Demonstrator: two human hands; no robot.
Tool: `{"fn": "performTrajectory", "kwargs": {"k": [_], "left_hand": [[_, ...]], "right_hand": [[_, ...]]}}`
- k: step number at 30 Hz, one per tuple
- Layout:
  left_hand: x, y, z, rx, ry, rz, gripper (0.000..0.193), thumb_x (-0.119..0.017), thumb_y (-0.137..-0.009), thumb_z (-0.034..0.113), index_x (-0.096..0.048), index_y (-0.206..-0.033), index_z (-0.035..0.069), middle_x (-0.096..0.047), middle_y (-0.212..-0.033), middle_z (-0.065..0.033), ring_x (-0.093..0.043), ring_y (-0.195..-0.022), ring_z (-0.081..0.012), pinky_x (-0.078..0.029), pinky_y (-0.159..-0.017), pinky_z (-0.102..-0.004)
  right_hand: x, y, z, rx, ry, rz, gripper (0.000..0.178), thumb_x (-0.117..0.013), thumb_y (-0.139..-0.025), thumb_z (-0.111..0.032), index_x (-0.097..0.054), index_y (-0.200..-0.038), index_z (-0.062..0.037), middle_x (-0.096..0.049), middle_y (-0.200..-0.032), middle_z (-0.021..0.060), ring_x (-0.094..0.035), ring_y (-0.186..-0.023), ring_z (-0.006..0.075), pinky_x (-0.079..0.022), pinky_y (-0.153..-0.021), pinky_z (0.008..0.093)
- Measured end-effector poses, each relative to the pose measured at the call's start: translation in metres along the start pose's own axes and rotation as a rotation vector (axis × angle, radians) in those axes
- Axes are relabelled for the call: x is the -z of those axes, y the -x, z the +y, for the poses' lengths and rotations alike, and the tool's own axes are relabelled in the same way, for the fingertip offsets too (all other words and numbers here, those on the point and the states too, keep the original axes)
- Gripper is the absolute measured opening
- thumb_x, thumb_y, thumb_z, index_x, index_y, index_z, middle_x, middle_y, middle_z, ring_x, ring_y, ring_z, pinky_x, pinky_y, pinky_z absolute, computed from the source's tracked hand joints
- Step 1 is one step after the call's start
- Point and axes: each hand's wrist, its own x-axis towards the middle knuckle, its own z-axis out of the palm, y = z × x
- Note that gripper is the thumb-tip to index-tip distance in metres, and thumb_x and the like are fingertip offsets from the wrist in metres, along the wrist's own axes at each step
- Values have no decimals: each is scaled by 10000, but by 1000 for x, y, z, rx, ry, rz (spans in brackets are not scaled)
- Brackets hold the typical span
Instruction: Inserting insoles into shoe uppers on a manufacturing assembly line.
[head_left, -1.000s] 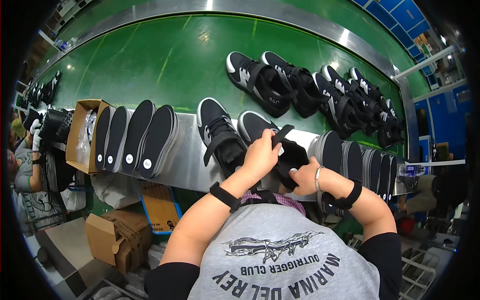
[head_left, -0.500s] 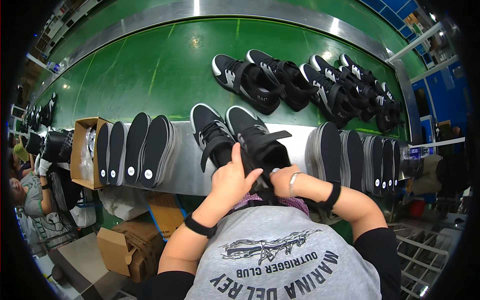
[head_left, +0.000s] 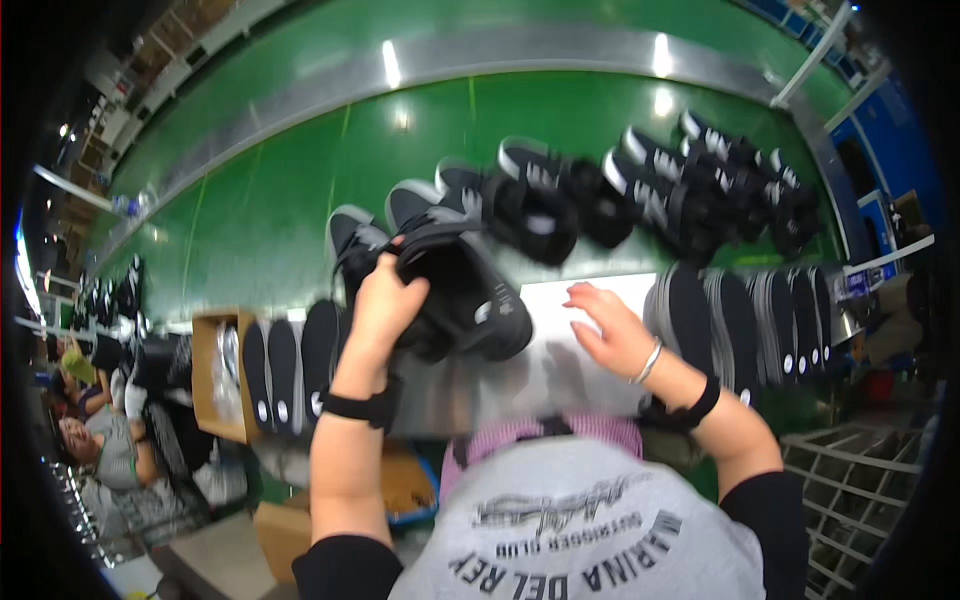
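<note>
One black shoe (head_left: 474,288) in left hand (head_left: 386,308); neighbouring shoe (head_left: 352,238) (blurred) partly hidden.

A broad green surface (head_left: 270,180) is seen here, crossed by thin yellowish lines and bounded on its far side by a curving metal rail (head_left: 520,60). Bright reflections (head_left: 391,63) are caught on that rail, and fainter ones on the green. Beyond it, green floor (head_left: 340,22) is glimpsed! On the right, blue panels (head_left: 893,150) are shown near a slanting white post (head_left: 816,54), a pale wire rack (head_left: 850,490) being placed lower down. Nearer, the green is edged by a metal ledge (head_left: 590,388).
</note>
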Motion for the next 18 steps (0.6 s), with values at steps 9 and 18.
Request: {"fn": "performTrajectory", "kwargs": {"k": [9, 18], "left_hand": [[46, -112, -56, -193, -238, 601, 432, -556, -726, 107, -438, -1132, 20, -583, -890, -179, -570, -792, -326, -447, -736, -405], [-133, -62, 23, -497, 134, -348, 642, -634, -694, 147, -330, -1248, 36, -426, -1201, -190, -563, -846, -252, -441, -776, -338]], "right_hand": [[-6, -53, 77, -327, 514, 171, 453, -600, -666, -141, -472, -1099, -109, -382, -1205, 157, -350, -1136, 323, -348, -868, 439], [0, -108, 99, -733, 866, -259, 231, -571, -699, -177, -621, -913, -109, -468, -1072, 124, -504, -972, 273, -438, -784, 363]]}}
